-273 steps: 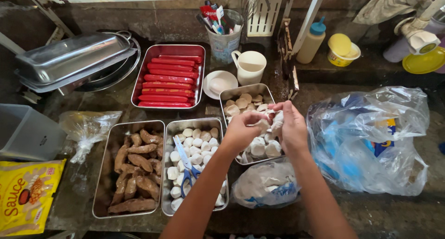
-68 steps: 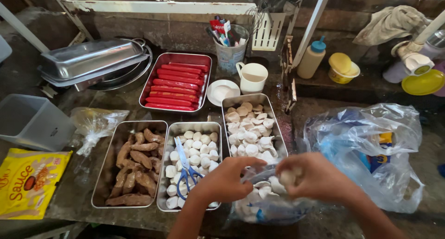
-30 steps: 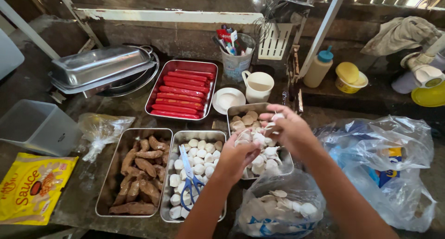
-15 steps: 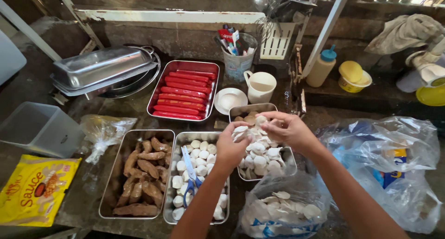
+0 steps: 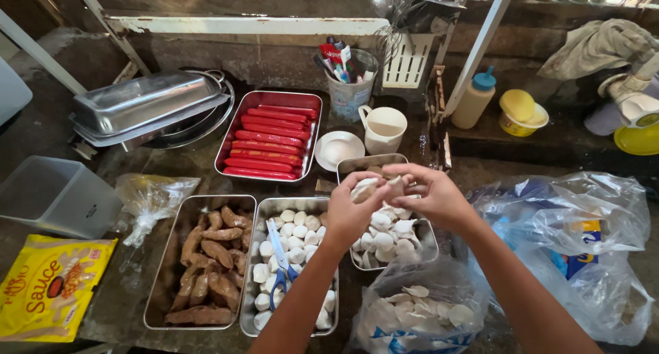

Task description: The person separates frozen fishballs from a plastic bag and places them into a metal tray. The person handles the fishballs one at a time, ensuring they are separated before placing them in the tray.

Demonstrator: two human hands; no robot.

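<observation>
Both hands meet above steel tray (image 5: 424, 232) of white fish pieces: left hand (image 5: 351, 211) pinches one white piece (image 5: 364, 189), right hand (image 5: 430, 195) grips its other end, prob. splitting it over tray so bits drop in. Open bag (image 5: 419, 311) w/ more sits just below.

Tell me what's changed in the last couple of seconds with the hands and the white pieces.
Both hands, left hand and right hand, rose from the clear plastic bag of white pieces to above the rectangular steel tray of white pieces, pinching pale pieces together. The trays and blue-handled scissors stayed put.
</observation>
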